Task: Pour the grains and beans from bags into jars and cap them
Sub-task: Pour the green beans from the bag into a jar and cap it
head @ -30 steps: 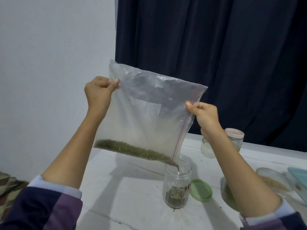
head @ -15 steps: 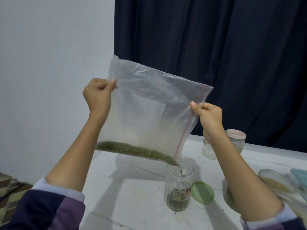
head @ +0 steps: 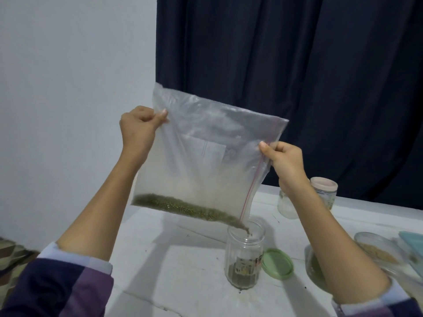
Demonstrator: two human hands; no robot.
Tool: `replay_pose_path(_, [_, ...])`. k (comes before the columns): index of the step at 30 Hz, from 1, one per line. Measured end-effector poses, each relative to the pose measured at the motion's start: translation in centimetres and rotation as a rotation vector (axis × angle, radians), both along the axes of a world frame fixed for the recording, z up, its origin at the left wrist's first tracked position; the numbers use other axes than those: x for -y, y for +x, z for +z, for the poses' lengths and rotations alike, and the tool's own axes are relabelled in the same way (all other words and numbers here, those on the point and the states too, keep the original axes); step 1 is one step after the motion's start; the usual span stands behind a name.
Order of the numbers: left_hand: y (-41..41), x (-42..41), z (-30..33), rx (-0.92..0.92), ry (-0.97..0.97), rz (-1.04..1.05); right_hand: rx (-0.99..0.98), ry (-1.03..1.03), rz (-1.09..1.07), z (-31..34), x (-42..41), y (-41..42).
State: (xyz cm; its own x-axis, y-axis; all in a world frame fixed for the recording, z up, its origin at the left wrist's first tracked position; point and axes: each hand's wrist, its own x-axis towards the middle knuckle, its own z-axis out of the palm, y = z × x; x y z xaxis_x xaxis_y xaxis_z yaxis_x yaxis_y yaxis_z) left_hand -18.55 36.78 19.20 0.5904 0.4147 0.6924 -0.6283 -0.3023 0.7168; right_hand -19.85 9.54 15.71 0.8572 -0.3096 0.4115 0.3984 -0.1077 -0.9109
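A large clear zip bag hangs tilted above the white table. My left hand pinches its upper left edge, and my right hand pinches the side by the red zip strip. Green beans lie along the bag's low edge and stream from its lower right corner into an open glass jar. That jar stands upright with a dark layer of beans at its bottom. Its green lid lies flat on the table just to the right.
A pink-capped jar stands at the back right. Behind my right forearm sits a container of green beans, and a clear container of tan grains is at the right edge beside a pale blue object. A dark curtain hangs behind.
The bag and both hands have shifted slightly while pouring. More beans have slid toward the low corner and the stream into the jar continues.
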Motion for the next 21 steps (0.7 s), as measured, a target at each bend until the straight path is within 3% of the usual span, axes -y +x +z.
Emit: replay_pose_path(21, [-0.16,0.48,0.08,0.038,0.008,0.059,0.016,0.005,-0.055,-0.63,0.33,0.11])
